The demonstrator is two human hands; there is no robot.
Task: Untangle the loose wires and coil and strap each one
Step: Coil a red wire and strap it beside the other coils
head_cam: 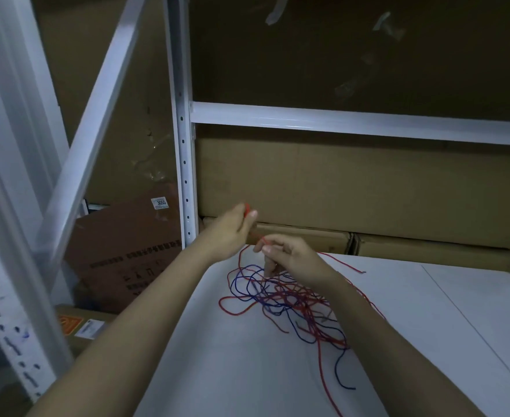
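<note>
Looking down from the head camera, I see my left hand (232, 227) pinching a red wire (243, 257) end, raised, while my right hand (289, 257) pinches the same wire above the red-and-blue tangle (289, 302) lying on the white surface (398, 341).

A single head-worn camera is looking forward and down at the white tabletop (398, 341) from close above. A shelving frame (184, 164) is rising just behind the tabletop.

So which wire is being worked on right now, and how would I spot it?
Start at the white table and find the tangled heap of wires on it. One red wire rises from the heap to both hands, left hand and right hand. The blue wires all lie flat.
</note>
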